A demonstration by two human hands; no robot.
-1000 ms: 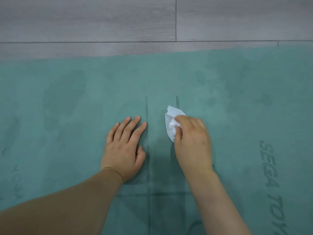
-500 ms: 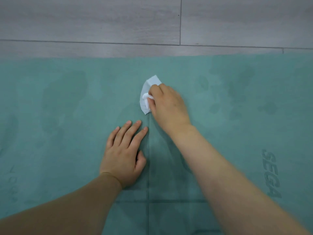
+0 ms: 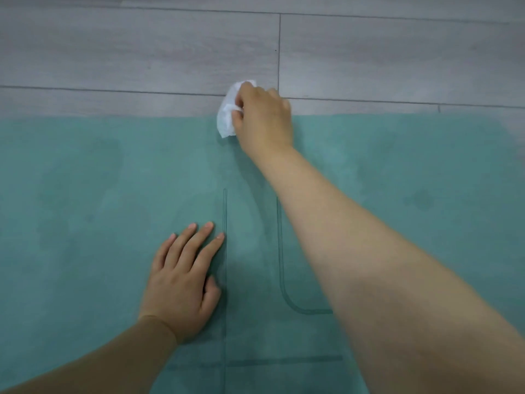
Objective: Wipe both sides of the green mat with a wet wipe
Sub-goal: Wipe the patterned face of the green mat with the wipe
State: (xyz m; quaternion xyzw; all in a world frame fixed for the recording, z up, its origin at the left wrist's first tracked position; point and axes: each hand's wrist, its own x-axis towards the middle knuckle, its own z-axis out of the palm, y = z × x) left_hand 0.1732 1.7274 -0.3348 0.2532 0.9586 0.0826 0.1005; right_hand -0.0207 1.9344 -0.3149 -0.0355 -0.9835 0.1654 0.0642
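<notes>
Green mat (image 3: 85,223) lies flat on the grey plank floor (image 3: 142,52), its far edge under the right hand (image 3: 264,118), whose fingers pinch a crumpled white wet wipe (image 3: 227,118) that overhangs onto the boards. For a good stroke, I'd keep the wipe pressed flat and overlap each pass. Left hand (image 3: 181,282) rests palm-down, fingers straight and slightly spread, pinning the mat. Its suede-like surface shows dark damp patches and thin printed guide lines (image 3: 224,211).

Our left hand (image 3: 181,282) lies flat at seven o'clock, fingers (image 3: 199,240) straight and slightly spread. Our right arm stretches toward twelve o'clock, its right hand (image 3: 262,118) curled, knuckles up.
</notes>
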